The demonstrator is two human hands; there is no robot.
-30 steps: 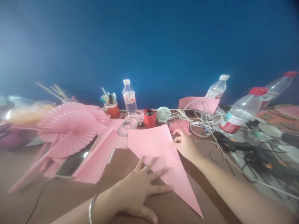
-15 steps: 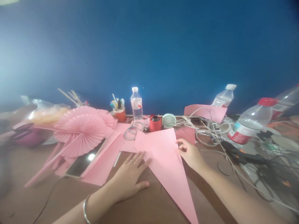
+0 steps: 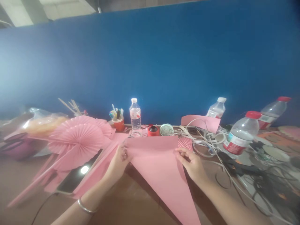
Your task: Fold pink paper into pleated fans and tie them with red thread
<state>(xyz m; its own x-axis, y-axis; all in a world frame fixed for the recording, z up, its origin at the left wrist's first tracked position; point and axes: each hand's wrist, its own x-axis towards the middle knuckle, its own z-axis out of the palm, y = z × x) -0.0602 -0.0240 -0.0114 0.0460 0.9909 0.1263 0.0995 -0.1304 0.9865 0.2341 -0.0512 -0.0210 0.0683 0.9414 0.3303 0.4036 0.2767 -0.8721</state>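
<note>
A sheet of pink paper (image 3: 156, 162), wide at the far end and tapering to a point near me, is between my hands, its far part lifted off the table. My left hand (image 3: 119, 161), with a silver bangle at the wrist, is closed on the sheet's left edge; some of its fingertips are hidden. On the opposite edge, my right hand (image 3: 191, 164) pinches the paper between thumb and fingers. Left of my left hand stand pleated pink paper fans (image 3: 78, 140), beside more pink sheets (image 3: 93, 178).
Behind the sheet are a water bottle (image 3: 135, 115), a cup of pens (image 3: 117, 120), a red round object (image 3: 153, 130) and a small fan (image 3: 166, 129). Tangled cables (image 3: 211, 140) and a red-capped bottle (image 3: 243, 134) lie right. A phone (image 3: 78, 173) rests left.
My left hand went from lying flat beside the sheet to gripping its left edge. The sheet's far end has been lifted and tilted. My view has tipped upward.
</note>
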